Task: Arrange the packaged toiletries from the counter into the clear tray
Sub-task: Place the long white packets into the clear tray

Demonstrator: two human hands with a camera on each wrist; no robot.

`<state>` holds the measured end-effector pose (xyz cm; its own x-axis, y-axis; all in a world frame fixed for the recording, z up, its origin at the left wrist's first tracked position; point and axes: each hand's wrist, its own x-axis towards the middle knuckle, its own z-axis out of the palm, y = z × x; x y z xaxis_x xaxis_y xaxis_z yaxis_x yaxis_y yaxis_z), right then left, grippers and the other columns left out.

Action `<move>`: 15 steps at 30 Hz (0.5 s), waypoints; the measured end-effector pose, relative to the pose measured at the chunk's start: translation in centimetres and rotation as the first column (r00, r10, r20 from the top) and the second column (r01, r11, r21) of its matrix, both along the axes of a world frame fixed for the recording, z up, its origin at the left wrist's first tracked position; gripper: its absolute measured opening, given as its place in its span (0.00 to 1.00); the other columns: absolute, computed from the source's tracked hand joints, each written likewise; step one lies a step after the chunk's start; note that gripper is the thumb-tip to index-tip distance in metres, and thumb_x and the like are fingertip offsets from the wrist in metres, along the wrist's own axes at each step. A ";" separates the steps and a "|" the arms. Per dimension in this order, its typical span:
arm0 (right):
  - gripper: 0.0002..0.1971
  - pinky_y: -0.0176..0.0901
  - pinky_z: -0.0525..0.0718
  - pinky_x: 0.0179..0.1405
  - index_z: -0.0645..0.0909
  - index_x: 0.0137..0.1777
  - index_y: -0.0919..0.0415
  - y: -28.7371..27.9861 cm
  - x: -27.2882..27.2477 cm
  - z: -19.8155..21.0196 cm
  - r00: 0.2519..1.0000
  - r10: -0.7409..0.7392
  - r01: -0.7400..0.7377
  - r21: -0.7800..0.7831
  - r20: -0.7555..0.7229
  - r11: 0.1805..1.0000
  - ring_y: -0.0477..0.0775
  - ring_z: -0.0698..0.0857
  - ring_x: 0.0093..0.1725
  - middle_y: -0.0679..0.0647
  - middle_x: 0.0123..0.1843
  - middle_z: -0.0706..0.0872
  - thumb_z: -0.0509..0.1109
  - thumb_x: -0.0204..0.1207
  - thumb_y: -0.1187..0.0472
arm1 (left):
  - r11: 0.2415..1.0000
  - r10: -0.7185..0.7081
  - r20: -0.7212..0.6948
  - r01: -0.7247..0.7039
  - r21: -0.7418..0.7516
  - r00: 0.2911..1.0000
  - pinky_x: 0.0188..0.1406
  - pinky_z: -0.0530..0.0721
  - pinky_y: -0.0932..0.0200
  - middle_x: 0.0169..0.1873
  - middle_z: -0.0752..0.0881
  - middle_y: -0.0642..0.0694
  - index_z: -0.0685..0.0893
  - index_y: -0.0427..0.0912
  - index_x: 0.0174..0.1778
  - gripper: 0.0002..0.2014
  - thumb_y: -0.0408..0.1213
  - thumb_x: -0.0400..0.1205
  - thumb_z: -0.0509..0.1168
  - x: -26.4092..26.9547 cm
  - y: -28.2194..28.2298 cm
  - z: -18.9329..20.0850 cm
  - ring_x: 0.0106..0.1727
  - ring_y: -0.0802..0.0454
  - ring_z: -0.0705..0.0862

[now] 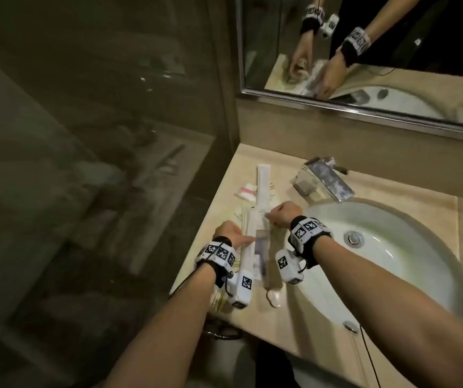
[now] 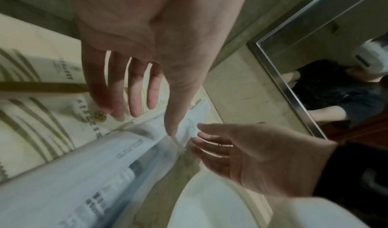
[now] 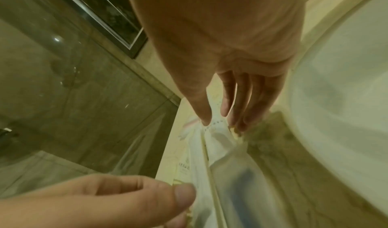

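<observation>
Several packaged toiletries lie in a row on the beige counter [image 1: 286, 326], left of the basin. A long white package [image 1: 263, 189] points away from me. Nearer lies a clear-fronted package with a dark item inside [image 1: 261, 256] [image 2: 94, 173]. Beige striped packets [image 2: 42, 115] sit beside it. My left hand [image 1: 231, 233] [image 2: 147, 115] hovers over them with straight fingers, its thumb tip touching the clear-fronted package. My right hand [image 1: 280, 214] [image 3: 220, 123] reaches in from the basin side, fingers straight, tips on the white package. I cannot make out the clear tray for certain.
A white basin [image 1: 392, 247] fills the counter's right side, with a chrome faucet [image 1: 328, 180] behind it. A mirror [image 1: 364, 51] hangs above. A glass wall [image 1: 112, 135] bounds the counter on the left. Small pink and white packets [image 1: 245, 190] and a crumpled clear wrapper [image 1: 273, 299] lie nearby.
</observation>
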<state>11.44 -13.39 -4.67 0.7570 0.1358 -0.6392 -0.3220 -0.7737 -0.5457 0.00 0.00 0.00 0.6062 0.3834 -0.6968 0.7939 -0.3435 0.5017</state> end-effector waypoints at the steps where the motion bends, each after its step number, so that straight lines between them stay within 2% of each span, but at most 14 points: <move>1: 0.16 0.40 0.83 0.34 0.88 0.47 0.67 0.2 0.3 -0.3 1.000 0.010 -0.010 -0.009 -0.018 1.000 0.55 0.86 0.40 0.59 0.44 0.90 0.78 0.71 0.52 | 1.000 -0.024 -0.028 0.024 0.005 0.999 0.44 0.84 0.52 0.39 0.83 0.41 0.77 0.42 0.39 0.20 0.47 0.65 0.80 0.5 -0.2 -0.1 0.39 0.44 0.82; 2: 0.15 0.38 0.79 0.29 0.87 0.45 0.65 0.4 0.5 -0.4 1.000 0.000 0.000 -0.025 -0.027 1.000 0.53 0.85 0.37 0.58 0.43 0.89 0.78 0.71 0.51 | 0.999 -0.031 -0.049 0.032 0.033 0.998 0.46 0.84 0.52 0.42 0.84 0.40 0.78 0.40 0.43 0.25 0.49 0.63 0.81 1.0 -0.4 -0.3 0.43 0.42 0.84; 4: 0.16 0.39 0.78 0.28 0.82 0.42 0.60 0.9 0.5 -0.6 0.998 0.009 -0.011 -0.032 -0.057 0.999 0.53 0.83 0.35 0.57 0.42 0.86 0.79 0.69 0.48 | 0.997 -0.033 -0.088 0.039 0.066 0.996 0.52 0.86 0.47 0.51 0.85 0.39 0.76 0.37 0.56 0.37 0.54 0.59 0.82 1.7 -0.7 -0.8 0.52 0.40 0.85; 6: 0.20 0.45 0.85 0.38 0.85 0.47 0.62 1.3 0.7 -1.0 0.998 0.003 -0.006 -0.044 -0.064 0.999 0.57 0.87 0.43 0.57 0.47 0.89 0.79 0.68 0.45 | 0.993 -0.059 -0.119 0.071 0.099 0.991 0.54 0.86 0.44 0.54 0.84 0.40 0.73 0.38 0.60 0.42 0.56 0.58 0.81 2.1 -0.8 -1.5 0.55 0.40 0.84; 9: 0.23 0.49 0.88 0.50 0.86 0.54 0.64 1.5 1.0 -1.3 0.998 -0.016 0.013 -0.054 -0.064 0.998 0.60 0.89 0.52 0.59 0.53 0.90 0.79 0.68 0.47 | 0.990 -0.072 -0.148 0.089 0.113 0.986 0.55 0.86 0.43 0.55 0.84 0.40 0.72 0.39 0.62 0.44 0.58 0.56 0.81 2.6 -0.8 -2.6 0.55 0.40 0.84; 12: 0.22 0.48 0.88 0.50 0.86 0.55 0.65 1.5 1.0 -1.4 0.997 -0.023 0.019 -0.060 -0.073 0.998 0.60 0.88 0.54 0.60 0.55 0.90 0.79 0.69 0.48 | 0.991 -0.076 -0.148 0.091 0.097 0.986 0.57 0.85 0.42 0.56 0.83 0.39 0.72 0.39 0.62 0.42 0.55 0.57 0.80 2.7 -0.6 -2.8 0.57 0.38 0.84; 15: 0.22 0.52 0.88 0.56 0.86 0.54 0.66 1.4 1.2 -1.6 0.996 -0.032 0.029 -0.036 -0.081 0.999 0.61 0.88 0.55 0.61 0.55 0.90 0.79 0.69 0.49 | 0.997 -0.037 -0.114 0.045 0.062 0.993 0.52 0.88 0.44 0.52 0.84 0.39 0.76 0.38 0.55 0.29 0.45 0.63 0.77 2.6 -0.3 -2.1 0.52 0.37 0.86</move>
<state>12.63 -11.97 -6.25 0.7055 0.0907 -0.7029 -0.3878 -0.7807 -0.4900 2.61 -0.29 -2.15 0.5414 0.4060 -0.7362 0.8287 -0.4056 0.3857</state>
